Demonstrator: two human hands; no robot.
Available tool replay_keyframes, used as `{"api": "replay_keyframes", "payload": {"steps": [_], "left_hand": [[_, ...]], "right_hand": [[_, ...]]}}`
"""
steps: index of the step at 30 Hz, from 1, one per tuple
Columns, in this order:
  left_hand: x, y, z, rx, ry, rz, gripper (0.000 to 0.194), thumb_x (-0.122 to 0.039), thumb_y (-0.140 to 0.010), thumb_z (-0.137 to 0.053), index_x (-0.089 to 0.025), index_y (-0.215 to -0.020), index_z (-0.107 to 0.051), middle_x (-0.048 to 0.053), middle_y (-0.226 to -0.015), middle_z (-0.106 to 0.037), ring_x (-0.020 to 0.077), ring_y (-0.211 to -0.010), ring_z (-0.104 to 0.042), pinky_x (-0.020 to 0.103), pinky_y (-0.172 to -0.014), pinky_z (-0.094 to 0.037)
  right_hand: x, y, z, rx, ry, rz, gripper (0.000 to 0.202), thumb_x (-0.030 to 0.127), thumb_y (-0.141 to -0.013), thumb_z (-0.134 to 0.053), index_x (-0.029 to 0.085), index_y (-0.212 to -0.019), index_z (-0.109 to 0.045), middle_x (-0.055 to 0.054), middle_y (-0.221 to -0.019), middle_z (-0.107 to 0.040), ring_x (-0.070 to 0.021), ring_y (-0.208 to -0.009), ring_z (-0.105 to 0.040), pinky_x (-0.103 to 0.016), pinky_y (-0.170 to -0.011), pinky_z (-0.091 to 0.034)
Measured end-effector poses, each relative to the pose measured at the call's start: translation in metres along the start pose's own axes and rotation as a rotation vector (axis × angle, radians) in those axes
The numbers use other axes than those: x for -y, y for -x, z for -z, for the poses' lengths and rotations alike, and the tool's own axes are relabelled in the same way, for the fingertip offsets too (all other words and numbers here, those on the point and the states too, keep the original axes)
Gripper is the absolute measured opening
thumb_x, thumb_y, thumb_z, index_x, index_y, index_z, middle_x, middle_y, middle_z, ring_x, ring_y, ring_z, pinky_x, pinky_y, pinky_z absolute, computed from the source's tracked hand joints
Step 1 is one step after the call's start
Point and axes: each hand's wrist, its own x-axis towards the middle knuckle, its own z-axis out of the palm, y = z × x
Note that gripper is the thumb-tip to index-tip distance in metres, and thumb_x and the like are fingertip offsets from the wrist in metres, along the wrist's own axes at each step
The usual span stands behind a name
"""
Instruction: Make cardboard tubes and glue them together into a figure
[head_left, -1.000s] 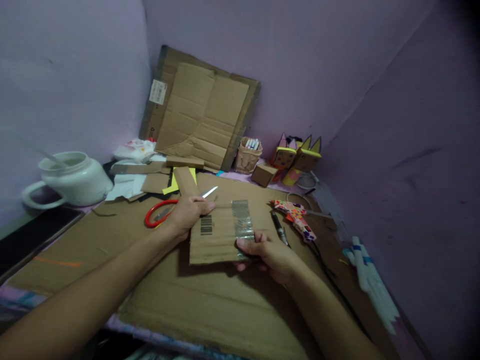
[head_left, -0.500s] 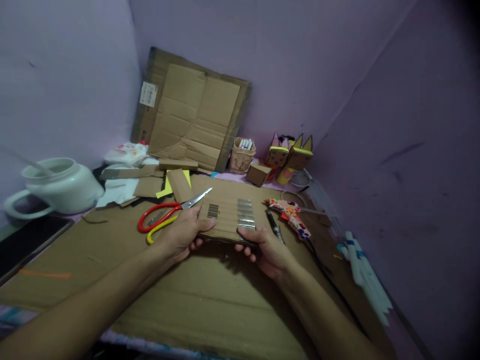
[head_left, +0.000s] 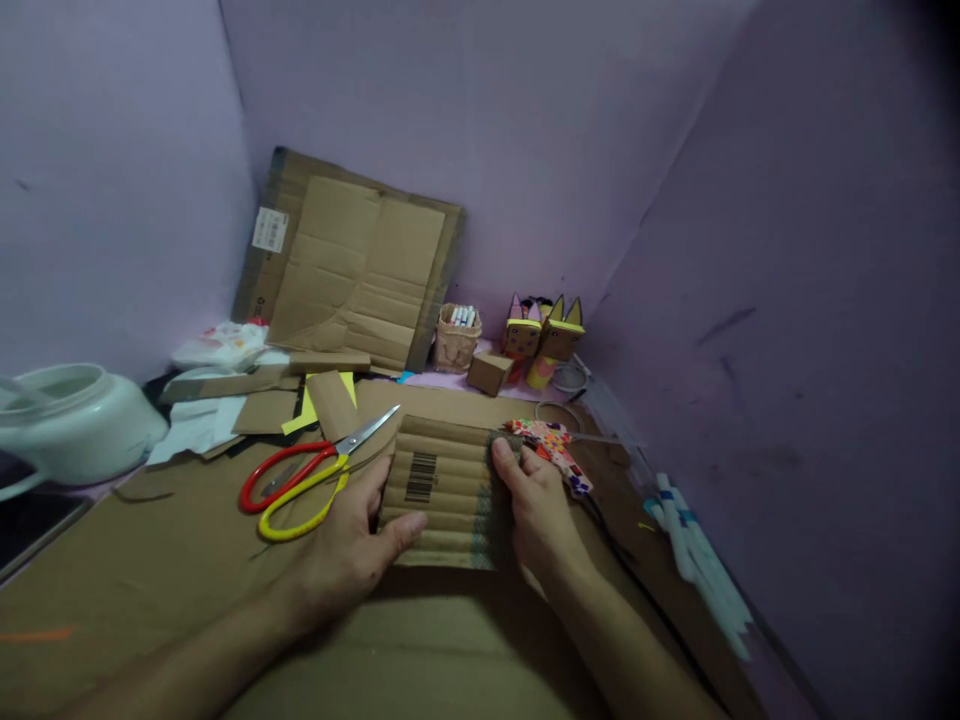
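Note:
Between my hands is a ridged piece of cardboard point(head_left: 450, 490) with a printed barcode, tilted up toward me above the cardboard-covered table. My left hand point(head_left: 360, 540) grips its left edge, thumb on the front face and fingers out of sight behind. At the right edge, my right hand point(head_left: 536, 505) pinches it with the thumb near the upper corner. Scissors point(head_left: 322, 475) with one red and one yellow handle lie just left of the cardboard, blades apart. A patterned glue gun point(head_left: 555, 450) rests beyond my right hand, its cord running toward me.
Cardboard scraps point(head_left: 330, 400) and yellow paper lie at the back left, near a white pot point(head_left: 82, 420). Large cardboard sheets point(head_left: 352, 270) lean on the wall. A cup of markers point(head_left: 456, 345), a small box point(head_left: 490, 372) and cat-eared paper figures point(head_left: 551, 335) stand behind. White markers point(head_left: 697, 550) lie right.
The cardboard piece has been tilted up, so its ridged face now shows more fully. My right hand has moved up along its right edge. The whole view has shifted.

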Motion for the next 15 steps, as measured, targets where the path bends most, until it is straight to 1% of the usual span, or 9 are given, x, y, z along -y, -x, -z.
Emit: {"api": "replay_keyframes", "payload": {"steps": [2, 5, 7, 8, 9, 11, 12, 13, 15], "left_hand": [[0.001, -0.002, -0.002, 0.005, 0.001, 0.004, 0.052, -0.030, -0.080, -0.065, -0.020, -0.127, -0.047, 0.007, -0.124, -0.062, 0.0236, -0.110, -0.059, 0.032, -0.096, -0.045], [0.001, -0.007, -0.002, -0.022, 0.026, 0.054, 0.046, -0.037, -0.079, -0.065, -0.016, -0.118, -0.054, 0.009, -0.116, -0.066, 0.0256, -0.103, -0.062, 0.034, -0.088, -0.049], [0.001, -0.012, 0.000, -0.072, 0.090, 0.112, 0.046, -0.038, -0.075, -0.067, -0.015, -0.113, -0.056, 0.009, -0.113, -0.068, 0.0269, -0.099, -0.064, 0.036, -0.084, -0.051], [0.001, -0.014, 0.001, -0.106, 0.132, 0.146, 0.047, -0.038, -0.073, -0.069, -0.015, -0.111, -0.057, 0.009, -0.111, -0.069, 0.0274, -0.097, -0.065, 0.036, -0.081, -0.052], [0.001, -0.016, 0.002, -0.142, 0.170, 0.178, 0.048, -0.037, -0.070, -0.071, -0.014, -0.110, -0.057, 0.009, -0.109, -0.070, 0.0278, -0.096, -0.065, 0.036, -0.079, -0.052], [0.003, -0.019, 0.003, -0.214, 0.227, 0.234, 0.049, -0.036, -0.067, -0.073, -0.013, -0.109, -0.057, 0.009, -0.103, -0.071, 0.0282, -0.092, -0.066, 0.037, -0.075, -0.052], [0.004, -0.021, 0.004, -0.239, 0.243, 0.255, 0.049, -0.035, -0.067, -0.073, -0.013, -0.108, -0.057, 0.009, -0.100, -0.072, 0.0283, -0.090, -0.067, 0.037, -0.074, -0.052], [0.005, -0.022, 0.005, -0.257, 0.252, 0.269, 0.049, -0.035, -0.067, -0.073, -0.013, -0.108, -0.057, 0.009, -0.097, -0.073, 0.0284, -0.089, -0.067, 0.037, -0.073, -0.052], [0.006, -0.024, 0.006, -0.273, 0.258, 0.272, 0.048, -0.033, -0.067, -0.072, -0.012, -0.108, -0.057, 0.010, -0.096, -0.073, 0.0286, -0.089, -0.067, 0.038, -0.075, -0.051]], "right_hand": [[-0.001, 0.001, 0.000, -0.023, 0.032, 0.047, 0.033, 0.045, -0.069, -0.072, 0.018, -0.086, -0.065, -0.003, -0.079, -0.073, -0.0221, -0.075, -0.068, -0.034, -0.070, -0.052], [-0.005, 0.000, 0.000, 0.030, 0.080, -0.060, 0.036, 0.049, -0.072, -0.067, 0.016, -0.088, -0.064, -0.007, -0.083, -0.072, -0.0245, -0.080, -0.067, -0.035, -0.071, -0.052], [-0.007, -0.002, 0.001, 0.039, 0.161, -0.095, 0.040, 0.050, -0.074, -0.064, 0.016, -0.093, -0.062, -0.009, -0.092, -0.071, -0.0251, -0.088, -0.066, -0.036, -0.077, -0.051], [-0.006, -0.003, 0.002, -0.005, 0.233, -0.054, 0.041, 0.050, -0.074, -0.064, 0.016, -0.097, -0.060, -0.010, -0.099, -0.069, -0.0252, -0.094, -0.064, -0.037, -0.081, -0.049], [-0.004, -0.003, 0.004, -0.071, 0.328, 0.031, 0.043, 0.048, -0.074, -0.064, 0.017, -0.102, -0.058, -0.011, -0.107, -0.066, -0.0251, -0.100, -0.061, -0.037, -0.085, -0.047], [0.006, -0.001, 0.007, -0.176, 0.569, 0.258, 0.045, 0.044, -0.073, -0.067, 0.019, -0.109, -0.054, -0.011, -0.117, -0.059, -0.0250, -0.108, -0.055, -0.038, -0.091, -0.042], [0.012, 0.001, 0.008, -0.147, 0.694, 0.358, 0.043, 0.041, -0.073, -0.068, 0.020, -0.108, -0.054, -0.010, -0.117, -0.059, -0.0249, -0.109, -0.053, -0.038, -0.092, -0.041], [0.017, 0.004, 0.009, -0.044, 0.804, 0.428, 0.040, 0.040, -0.073, -0.069, 0.020, -0.105, -0.056, -0.009, -0.112, -0.060, -0.0244, -0.106, -0.054, -0.038, -0.093, -0.040], [0.024, 0.010, 0.009, 0.342, 0.949, 0.472, 0.042, 0.039, -0.068, -0.076, 0.021, -0.102, -0.060, -0.006, -0.103, -0.063, -0.0229, -0.099, -0.056, -0.035, -0.088, -0.042]]}}
